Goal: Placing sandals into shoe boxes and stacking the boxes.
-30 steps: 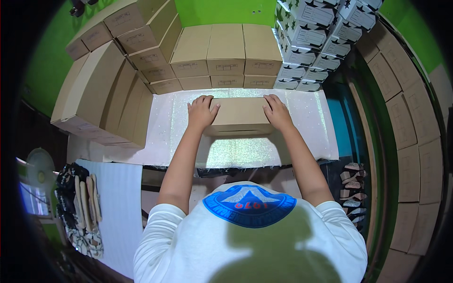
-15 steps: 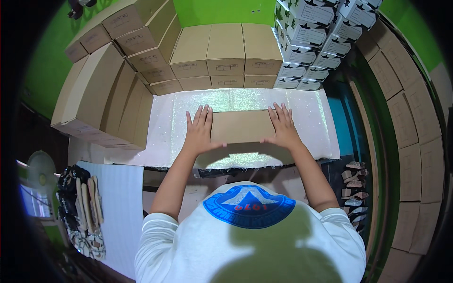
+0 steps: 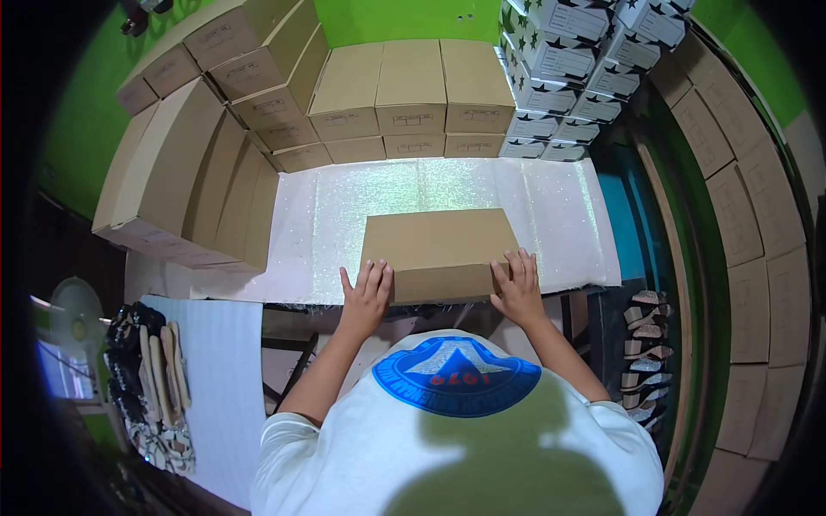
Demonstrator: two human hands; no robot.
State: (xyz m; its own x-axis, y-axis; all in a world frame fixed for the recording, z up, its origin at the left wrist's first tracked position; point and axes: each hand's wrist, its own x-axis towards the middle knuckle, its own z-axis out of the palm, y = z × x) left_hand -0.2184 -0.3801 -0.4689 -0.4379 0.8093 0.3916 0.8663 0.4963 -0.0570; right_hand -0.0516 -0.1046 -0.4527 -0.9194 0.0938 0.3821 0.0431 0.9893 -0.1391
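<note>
A closed brown cardboard box (image 3: 439, 239) lies near the front edge of the sparkly white table cover (image 3: 297, 206). Its plain top and shaded near side both show. My left hand (image 3: 368, 295) grips the near left corner, its fingers lying over the edge. At the near right corner, my right hand (image 3: 517, 285) holds the box in the same way, with the thumb lower, by the near side. The box's underside is hidden.
Stacked brown boxes (image 3: 411, 86) line the table's back and left (image 3: 172, 172). White star-patterned boxes (image 3: 555, 64) rise at back right. More brown boxes (image 3: 748, 232) stand far right, and shoes (image 3: 645, 353) sit on a dark surface at right. Sandals (image 3: 159, 378) and a fan (image 3: 76, 310) are at left.
Both hands have come back toward me, from the box's two sides to its near corners. The box now shows a wider top and its near side.
</note>
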